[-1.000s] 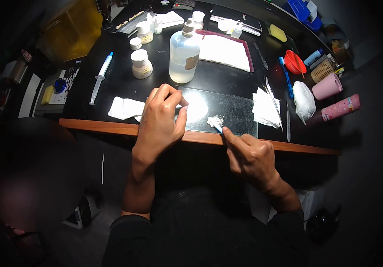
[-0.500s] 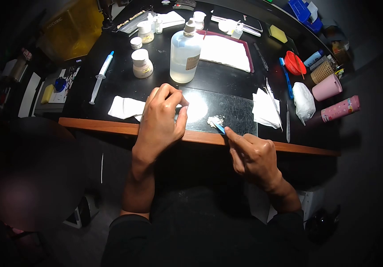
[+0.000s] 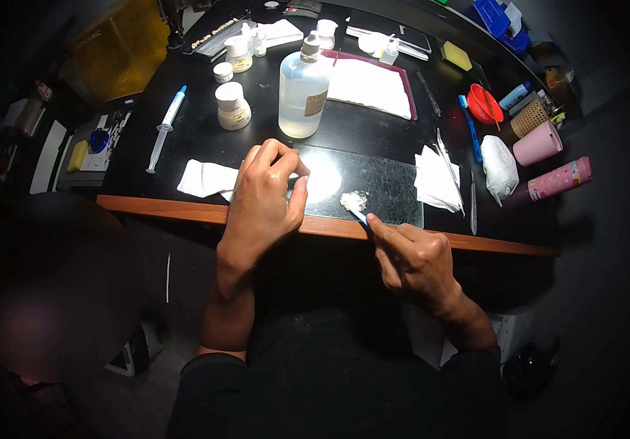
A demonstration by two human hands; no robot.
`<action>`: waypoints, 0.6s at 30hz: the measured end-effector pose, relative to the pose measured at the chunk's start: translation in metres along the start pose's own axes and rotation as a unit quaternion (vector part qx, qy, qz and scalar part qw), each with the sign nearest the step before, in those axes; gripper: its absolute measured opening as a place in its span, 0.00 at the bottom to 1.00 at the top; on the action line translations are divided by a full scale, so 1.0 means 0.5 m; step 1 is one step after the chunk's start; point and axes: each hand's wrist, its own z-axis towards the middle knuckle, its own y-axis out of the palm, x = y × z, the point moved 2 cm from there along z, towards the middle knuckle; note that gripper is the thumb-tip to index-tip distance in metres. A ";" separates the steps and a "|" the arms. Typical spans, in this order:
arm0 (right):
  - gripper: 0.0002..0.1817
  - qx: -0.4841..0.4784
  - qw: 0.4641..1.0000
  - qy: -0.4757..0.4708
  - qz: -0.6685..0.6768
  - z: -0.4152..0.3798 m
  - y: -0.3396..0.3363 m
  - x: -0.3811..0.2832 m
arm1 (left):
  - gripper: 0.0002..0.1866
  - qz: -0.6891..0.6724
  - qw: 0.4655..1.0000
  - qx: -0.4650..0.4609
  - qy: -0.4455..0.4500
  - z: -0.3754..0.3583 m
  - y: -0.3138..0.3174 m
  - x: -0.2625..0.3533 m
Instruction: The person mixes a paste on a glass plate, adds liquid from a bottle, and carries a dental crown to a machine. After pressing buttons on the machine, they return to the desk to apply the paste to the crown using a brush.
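My right hand [image 3: 417, 260] is closed around a slim blue spatula [image 3: 359, 215], index finger stretched along it. The spatula's tip presses into a small heap of white paste [image 3: 353, 200] on a clear glass slab [image 3: 391, 179]. At the slab's left end rests my left hand [image 3: 265, 186], its fingers curled; whatever lies under them is hidden. A folded white tissue [image 3: 209, 178] lies left of this hand, partly covered by it. Just beyond the slab stands a clear bottle of liquid [image 3: 302, 102].
White jars [image 3: 234, 106] and a syringe [image 3: 168, 128] are at the left. A tray with white paper [image 3: 370, 84] lies behind the bottle. On the right are folded tissues [image 3: 435, 179], a metal tool [image 3: 473, 201], a red bowl [image 3: 484, 104] and a pink cup [image 3: 538, 144]. A wooden edge [image 3: 161, 207] borders the table.
The spatula tip and right hand have shifted slightly left, and the white paste looks more heaped together. My left hand stays in place.
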 end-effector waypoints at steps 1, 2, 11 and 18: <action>0.22 -0.014 1.000 0.012 -0.008 0.002 -0.007 -0.003 | 0.04 0.000 1.000 -0.001 0.000 0.001 0.001 0.000; 0.22 -0.028 0.999 0.022 -0.016 0.003 -0.011 -0.004 | 0.04 0.000 1.000 0.000 0.000 0.001 0.001 0.001; 0.19 -0.004 0.999 0.029 0.016 0.008 0.002 0.014 | 0.04 0.001 1.000 0.001 0.003 0.000 0.001 0.001; 0.19 0.016 0.997 0.049 0.056 0.006 0.005 0.005 | 0.04 0.000 1.000 0.002 0.003 0.001 -0.001 0.001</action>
